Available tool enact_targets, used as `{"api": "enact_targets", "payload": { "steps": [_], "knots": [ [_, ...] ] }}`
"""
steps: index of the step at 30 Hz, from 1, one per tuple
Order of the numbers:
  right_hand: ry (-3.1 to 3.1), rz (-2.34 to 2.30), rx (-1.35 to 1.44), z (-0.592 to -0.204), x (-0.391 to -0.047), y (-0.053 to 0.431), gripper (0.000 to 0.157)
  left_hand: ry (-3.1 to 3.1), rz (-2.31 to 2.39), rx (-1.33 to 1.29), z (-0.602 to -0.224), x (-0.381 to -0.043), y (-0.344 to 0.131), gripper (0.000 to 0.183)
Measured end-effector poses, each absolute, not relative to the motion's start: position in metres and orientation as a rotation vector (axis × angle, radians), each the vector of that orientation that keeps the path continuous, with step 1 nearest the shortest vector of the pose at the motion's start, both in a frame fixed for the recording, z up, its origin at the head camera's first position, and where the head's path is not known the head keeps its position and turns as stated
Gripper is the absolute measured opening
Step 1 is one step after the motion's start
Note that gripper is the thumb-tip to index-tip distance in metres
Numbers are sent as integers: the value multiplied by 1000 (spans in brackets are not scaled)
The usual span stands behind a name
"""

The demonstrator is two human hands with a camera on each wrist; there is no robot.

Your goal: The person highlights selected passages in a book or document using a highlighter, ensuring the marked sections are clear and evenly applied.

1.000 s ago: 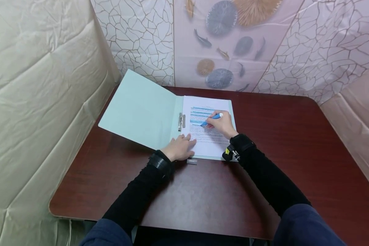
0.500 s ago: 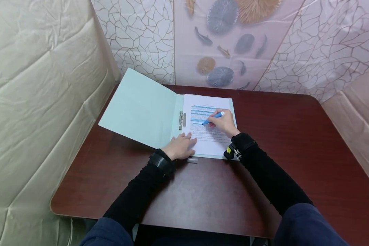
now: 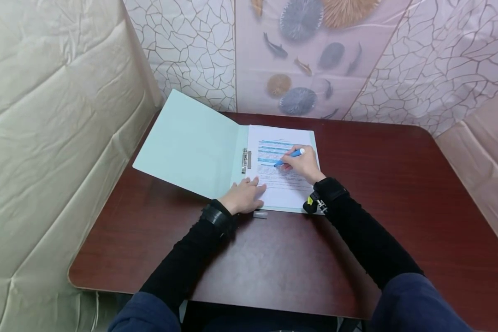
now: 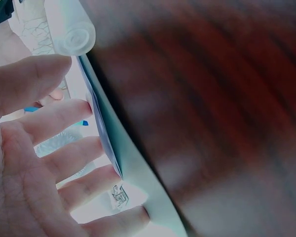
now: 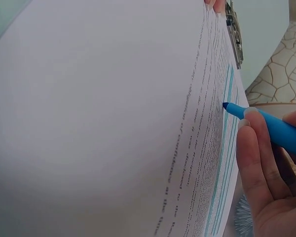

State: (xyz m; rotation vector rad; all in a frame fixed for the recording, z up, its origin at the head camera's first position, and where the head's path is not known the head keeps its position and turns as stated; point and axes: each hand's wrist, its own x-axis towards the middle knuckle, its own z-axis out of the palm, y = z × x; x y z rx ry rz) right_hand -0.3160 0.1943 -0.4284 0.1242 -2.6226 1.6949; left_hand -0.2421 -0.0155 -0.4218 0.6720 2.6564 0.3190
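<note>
The right hand (image 3: 304, 165) pinches a blue marker (image 5: 282, 129) aslant, presumably for control, tip at the page (image 3: 282, 198) in the open folder (image 3: 191, 143); the left hand (image 3: 240, 197), fingers spread, rests at the page's near-left corner, probably steadying it.

Marker: blue plastic marker (image 5: 280, 128) with dark, exposed tip and pale rear end; pinched in the right hand (image 3: 304, 164), tilted, tip at the printed text.
Paper: white printed paper (image 3: 280, 198), face up, upper lines marked in blue; left hand (image 3: 242, 197) rests with spread fingers on its near left part.
Folder: pale mint-green folder (image 3: 195, 145), open beneath the paper; left cover appears tilted up.
Fastener: silvery metal clip (image 3: 244, 161) by the spine, at the paper's left edge.
Cylinder: small translucent cylinder (image 3: 260, 215), just beside the folder's near edge, near the left thumb.
</note>
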Motion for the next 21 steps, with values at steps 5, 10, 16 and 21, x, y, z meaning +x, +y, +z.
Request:
{"api": "enact_targets", "payload": {
  "steps": [5,10,16,21],
  "knots": [
    [-2624,1695,101,-427,-316,195,12,2653,322,670,-421,-242,-16,57],
    [-2629,1691,99,-429,-318,195,13,2651,320,668,-421,-242,-15,57],
    [-2625,1693,102,-429,-319,197,13,2651,306,676,-422,-243,-15,57],
    [-2617,1705,95,-428,-318,198,15,2649,311,678,-422,-243,-16,58]
  ]
}}
